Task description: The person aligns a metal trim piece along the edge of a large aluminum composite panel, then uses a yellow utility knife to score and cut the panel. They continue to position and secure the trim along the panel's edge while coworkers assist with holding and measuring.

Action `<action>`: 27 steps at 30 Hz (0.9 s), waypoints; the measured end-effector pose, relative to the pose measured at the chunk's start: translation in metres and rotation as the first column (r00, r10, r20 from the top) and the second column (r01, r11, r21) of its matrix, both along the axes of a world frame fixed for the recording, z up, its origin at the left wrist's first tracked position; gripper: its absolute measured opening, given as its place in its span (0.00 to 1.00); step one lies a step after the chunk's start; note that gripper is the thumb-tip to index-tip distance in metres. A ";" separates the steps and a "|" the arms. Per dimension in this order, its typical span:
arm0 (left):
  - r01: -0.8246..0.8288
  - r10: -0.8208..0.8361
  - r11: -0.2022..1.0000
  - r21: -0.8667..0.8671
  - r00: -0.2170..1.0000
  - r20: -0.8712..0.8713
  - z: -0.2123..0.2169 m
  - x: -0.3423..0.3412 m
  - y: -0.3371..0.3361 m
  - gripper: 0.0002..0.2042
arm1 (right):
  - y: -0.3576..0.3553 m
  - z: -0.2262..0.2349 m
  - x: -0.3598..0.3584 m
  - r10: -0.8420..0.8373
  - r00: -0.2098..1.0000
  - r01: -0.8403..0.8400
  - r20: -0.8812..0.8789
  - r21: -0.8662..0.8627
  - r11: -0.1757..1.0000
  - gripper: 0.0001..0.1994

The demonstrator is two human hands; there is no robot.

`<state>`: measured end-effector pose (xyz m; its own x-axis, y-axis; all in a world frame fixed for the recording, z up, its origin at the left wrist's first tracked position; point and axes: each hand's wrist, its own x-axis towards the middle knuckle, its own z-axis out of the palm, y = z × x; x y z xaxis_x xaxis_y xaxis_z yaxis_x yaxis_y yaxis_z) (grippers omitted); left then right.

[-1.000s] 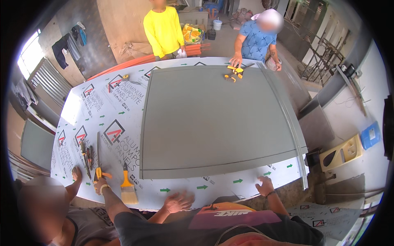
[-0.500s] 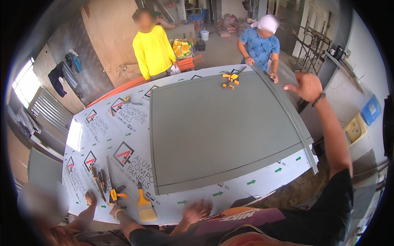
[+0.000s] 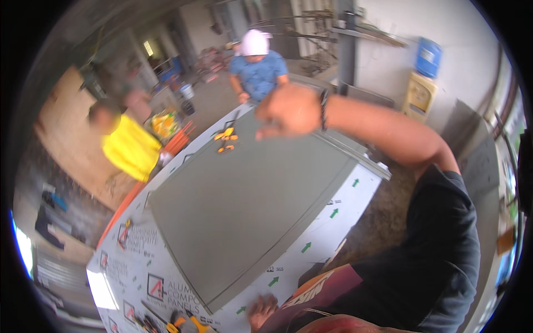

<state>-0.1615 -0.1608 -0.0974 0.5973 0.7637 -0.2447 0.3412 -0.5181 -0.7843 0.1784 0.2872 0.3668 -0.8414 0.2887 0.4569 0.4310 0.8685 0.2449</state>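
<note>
My right hand (image 3: 291, 111) is raised over the far right part of a grey panel (image 3: 250, 205). It is blurred and loosely bent, thumb apart from the fingers, with nothing visible in it; a dark bracelet circles the wrist. My left hand (image 3: 262, 312) rests with fingers spread on the near edge of a white printed sheet (image 3: 307, 248) beneath the panel. Long grey strips (image 3: 347, 149) lie along the panel's right edge, partly behind my right forearm. Yellow-and-black clamps (image 3: 225, 139) lie on the panel's far end.
A person in blue (image 3: 258, 77) stands at the far end; another in yellow (image 3: 130, 147) stands at the far left side. A brush and tools (image 3: 186, 323) lie at the near left, cut off by the frame. A water dispenser (image 3: 419, 94) stands by the right wall.
The view has swung right and tilted. My right hand has moved left, from beside the table to over the panel. My left hand stays low at the near edge.
</note>
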 end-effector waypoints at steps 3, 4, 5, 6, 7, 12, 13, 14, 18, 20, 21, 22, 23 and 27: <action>0.024 -0.019 0.999 -0.032 0.990 0.140 0.010 0.006 0.013 0.32 | -0.026 -0.146 0.067 0.043 0.980 0.034 0.195 -0.375 0.926 0.17; 0.019 -0.008 0.998 -0.054 0.981 0.196 0.005 0.008 0.014 0.30 | -0.035 -0.198 0.095 0.037 0.960 0.122 0.276 -0.536 0.836 0.17; 0.012 0.009 0.997 -0.081 0.965 0.261 -0.004 0.010 0.014 0.29 | -0.048 -0.250 0.120 -0.023 0.911 0.294 0.412 -0.611 0.735 0.18; 0.000 0.036 0.994 -0.113 0.947 0.320 -0.015 0.010 0.012 0.28 | -0.059 -0.295 0.147 -0.012 0.828 0.416 0.561 -0.600 0.683 0.20; -0.016 0.074 0.989 -0.149 0.917 0.393 -0.028 0.010 0.007 0.27 | -0.078 -0.338 0.172 -0.012 0.868 0.400 0.496 -0.686 0.608 0.21; 0.000 0.073 0.942 -0.336 0.975 0.207 -0.031 -0.030 -0.010 0.27 | -0.197 -0.454 0.280 -0.298 0.942 0.190 0.157 -0.978 0.085 0.25; -0.148 0.220 0.950 -0.276 0.943 0.251 -0.003 -0.047 -0.003 0.27 | -0.215 -0.461 0.298 -0.381 0.919 0.104 0.100 -0.995 -0.011 0.25; -0.443 0.402 0.896 -0.039 0.771 0.494 0.035 -0.066 0.008 0.27 | -0.229 -0.467 0.315 -0.423 0.901 0.076 0.096 -0.995 -0.065 0.24; -0.922 -0.607 0.351 0.164 -0.091 0.790 0.184 -0.060 0.114 0.34 | -0.250 -0.470 0.373 -0.591 0.807 -0.085 -0.010 -0.991 -0.099 0.21; -0.758 -0.608 0.651 -0.039 -0.552 0.571 0.206 0.017 0.168 0.33 | -0.235 -0.461 0.395 -0.647 0.763 -0.090 0.001 -0.990 -0.108 0.20; -0.673 -0.511 0.739 -0.041 -0.599 0.616 0.213 0.064 0.197 0.32 | -0.223 -0.453 0.402 -0.694 0.720 -0.059 0.027 -0.993 -0.100 0.19; -0.618 -0.437 0.782 -0.079 -0.634 0.638 0.217 0.115 0.224 0.30 | -0.211 -0.442 0.410 -0.745 0.665 -0.117 -0.050 -0.992 -0.038 0.19; -0.533 -0.360 0.842 -0.084 -0.671 0.649 0.222 0.165 0.250 0.31 | -0.196 -0.428 0.418 -0.793 0.603 -0.137 -0.086 -0.991 0.004 0.19; 0.048 0.170 0.967 -0.249 -0.851 0.497 0.216 0.360 0.317 0.38 | -0.138 -0.369 0.448 -0.820 0.387 -0.565 -0.421 -0.811 0.149 0.28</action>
